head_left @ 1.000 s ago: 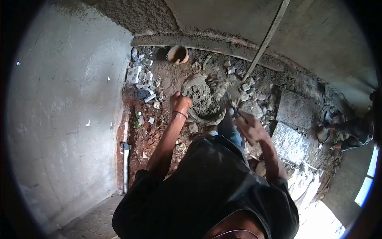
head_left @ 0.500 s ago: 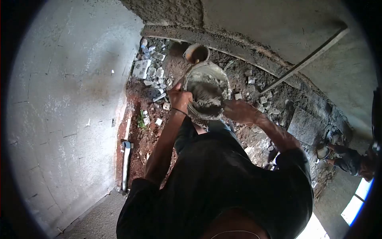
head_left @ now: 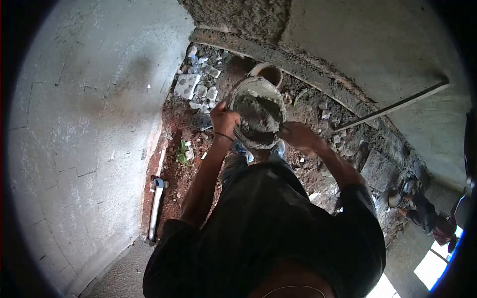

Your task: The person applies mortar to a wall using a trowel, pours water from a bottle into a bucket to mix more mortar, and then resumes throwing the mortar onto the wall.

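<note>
A round bucket (head_left: 281, 102) coated with grey mortar is held up in front of my body, with wet mortar (head_left: 256, 114) inside. My left hand (head_left: 224, 120) is closed on its left rim, and a dark band circles that wrist. My right hand (head_left: 299, 136) is at the bucket's right side, its fingers closed around something at the mortar's edge; what it holds is hidden. Just beyond the bucket stands a second, brownish bucket (head_left: 271, 74).
Broken blocks (head_left: 187, 86) and rubble lie near the left wall (head_left: 89, 129). A white pipe (head_left: 156, 208) stands at lower left. A long straight bar (head_left: 392, 108) leans at right. Another person (head_left: 427, 216) works at far right.
The view has shifted, so the ground, bar and second bucket appear displaced. More of my feet shows below the bucket. Both hands remain at the bucket, and the mortar's surface looks different.
</note>
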`<state>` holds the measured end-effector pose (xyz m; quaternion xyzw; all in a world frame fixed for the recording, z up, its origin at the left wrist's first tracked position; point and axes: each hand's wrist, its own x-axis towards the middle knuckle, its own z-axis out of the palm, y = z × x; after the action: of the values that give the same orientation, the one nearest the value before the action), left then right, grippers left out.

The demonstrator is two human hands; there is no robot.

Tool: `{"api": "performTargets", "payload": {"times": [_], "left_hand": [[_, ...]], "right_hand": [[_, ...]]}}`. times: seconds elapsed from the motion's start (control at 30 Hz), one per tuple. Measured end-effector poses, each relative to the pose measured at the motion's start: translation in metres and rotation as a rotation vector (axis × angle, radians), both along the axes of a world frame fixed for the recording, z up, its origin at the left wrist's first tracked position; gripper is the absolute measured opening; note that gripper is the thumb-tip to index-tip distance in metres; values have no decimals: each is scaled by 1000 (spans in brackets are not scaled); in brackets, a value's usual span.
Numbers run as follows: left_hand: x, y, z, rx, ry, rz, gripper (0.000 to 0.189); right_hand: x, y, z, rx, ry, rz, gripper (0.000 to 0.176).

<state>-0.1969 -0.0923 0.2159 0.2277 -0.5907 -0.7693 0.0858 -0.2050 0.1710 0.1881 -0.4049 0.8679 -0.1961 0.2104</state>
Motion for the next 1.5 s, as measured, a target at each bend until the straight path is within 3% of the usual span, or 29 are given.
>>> {"api": "performTargets", "payload": {"times": [0.07,0.1,0.17,0.2,0.23,0.27,0.37,0.47,0.5,0.57,0.7,0.8,0.9,0.93,1.13,1.2,1.23,1.27,1.3,1.33,1.37,1.4,1.43,1.47,1.5], "left_hand": [[-8,-28,-12,-20,-4,-37,16],[-8,-37,-14,-19,-20,-45,16],[-15,-52,-5,29,-44,-35,15],[-19,-58,3,6,-60,-21,15],[-25,-64,2,6,-56,-21,15],[-28,-69,-1,22,-47,-4,15],[-47,-94,-33,-22,1,-49,15],[-63,-111,-23,24,-94,19,14],[-67,-120,-26,15,-102,26,14],[-72,-141,-42,21,-86,-23,14],[-95,-155,-57,7,-116,47,17],[-127,-163,-87,-48,-21,-12,8],[-151,-170,-99,-13,-16,-38,3],[-164,-167,-96,-12,-58,-9,6],[-233,-171,-82,29,-102,14,20],[-251,-180,-89,31,-76,-40,5],[-255,-183,-84,-457,329,-175,4],[-263,-187,-76,-946,765,-287,8],[-273,-191,-58,-1048,840,-348,18],[-270,-201,-107,-831,784,-232,20],[-280,-223,-109,-1007,220,-616,18],[-283,-227,-120,-1283,513,-420,17],[-289,-230,-117,-1130,660,-423,17],[-300,-244,-136,-1122,418,-629,18],[-305,-251,-138,-1158,629,-526,19]], "right_hand": [[2,-30,65,104,-329,-289,27],[-2,-31,50,107,-345,-296,27],[-30,-37,29,218,221,17,26],[-46,-45,35,213,-108,-373,28],[-57,-51,10,212,-104,-373,28],[-60,-51,-35,53,138,-139,28],[-74,-98,-20,143,-353,-7,23],[-70,-120,-30,-122,-1310,-586,27],[-67,-117,-36,-122,-1320,-576,27],[-65,-107,-45,-558,-1738,-548,33],[-76,-115,-32,-488,-1562,-682,32],[-120,-124,-38,-663,-1648,-684,31],[-158,-137,-46,-774,-1567,-715,33],[-173,-139,-30,-746,-1489,-619,35],[-213,-147,-2,-834,-1400,-642,32],[-220,-149,-1,-892,-1426,-607,30],[-219,-154,-15,-904,-1406,-607,30],[-220,-161,-32,-909,-1197,-705,29],[-225,-166,-38,-919,-971,-794,28],[-231,-166,-32,-1097,-1254,-781,22],[-240,-166,-26,-1265,-1514,-707,17],[-243,-177,-33,-1387,-1641,-946,17],[-254,-183,-3,-1486,-1604,-770,22],[-262,-189,5,-1645,-1677,-827,25],[-274,-192,2,-1849,-1779,-643,30]]}}
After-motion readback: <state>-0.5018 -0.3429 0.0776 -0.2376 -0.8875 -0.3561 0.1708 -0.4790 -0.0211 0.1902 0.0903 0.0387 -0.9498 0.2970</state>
